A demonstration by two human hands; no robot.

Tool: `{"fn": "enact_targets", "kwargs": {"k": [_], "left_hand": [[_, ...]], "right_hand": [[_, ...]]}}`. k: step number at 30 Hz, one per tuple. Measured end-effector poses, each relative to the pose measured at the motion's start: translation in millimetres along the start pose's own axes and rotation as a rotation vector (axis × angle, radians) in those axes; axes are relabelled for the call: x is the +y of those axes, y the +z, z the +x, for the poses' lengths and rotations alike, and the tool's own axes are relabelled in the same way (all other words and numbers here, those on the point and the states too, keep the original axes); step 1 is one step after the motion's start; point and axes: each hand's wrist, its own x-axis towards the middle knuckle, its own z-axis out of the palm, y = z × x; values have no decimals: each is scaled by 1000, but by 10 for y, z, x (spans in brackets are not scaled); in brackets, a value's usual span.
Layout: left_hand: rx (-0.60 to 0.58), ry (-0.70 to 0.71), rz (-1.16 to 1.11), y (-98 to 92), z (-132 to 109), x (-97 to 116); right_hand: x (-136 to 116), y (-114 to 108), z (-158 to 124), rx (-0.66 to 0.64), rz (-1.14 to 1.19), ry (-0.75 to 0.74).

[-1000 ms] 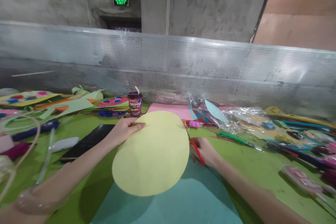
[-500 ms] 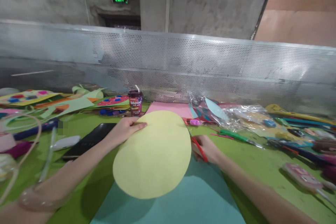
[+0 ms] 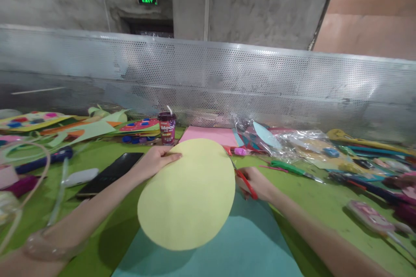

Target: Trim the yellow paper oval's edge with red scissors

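A large pale yellow oval of paper [image 3: 188,194] is held up over a teal sheet [image 3: 247,242] on the green tabletop. My left hand [image 3: 160,159] pinches the oval's upper left edge, thumb on the front and the other fingers behind it. At the oval's right edge, my right hand [image 3: 255,184] is closed round red-handled scissors [image 3: 246,184]. Their blades point up and away along the paper's edge and are partly hidden by it. A pink sheet [image 3: 211,134] lies just beyond the oval.
Left of centre lie a black phone [image 3: 112,173] and a white device [image 3: 81,177]. A purple drink cup [image 3: 167,127] with a straw stands behind my left hand. To the right are green-handled scissors [image 3: 292,169] and clear plastic wrap [image 3: 286,143]. A perforated metal barrier [image 3: 208,78] runs behind.
The yellow oval has shifted slightly down and left, its lower edge a little nearer to me. Both hands keep their holds.
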Motion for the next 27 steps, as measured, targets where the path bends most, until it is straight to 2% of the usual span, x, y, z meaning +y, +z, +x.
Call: {"fn": "enact_targets", "kwargs": {"k": [7, 17, 27], "left_hand": [[-29, 27, -23, -24, -16, 22], [-86, 54, -9, -31, 104, -149], [-122, 40, -52, -32, 88, -132]], "right_hand": [[-19, -18, -12, -30, -8, -2], [8, -7, -13, -20, -34, -33], [21, -15, -1, -29, -61, -32]]}}
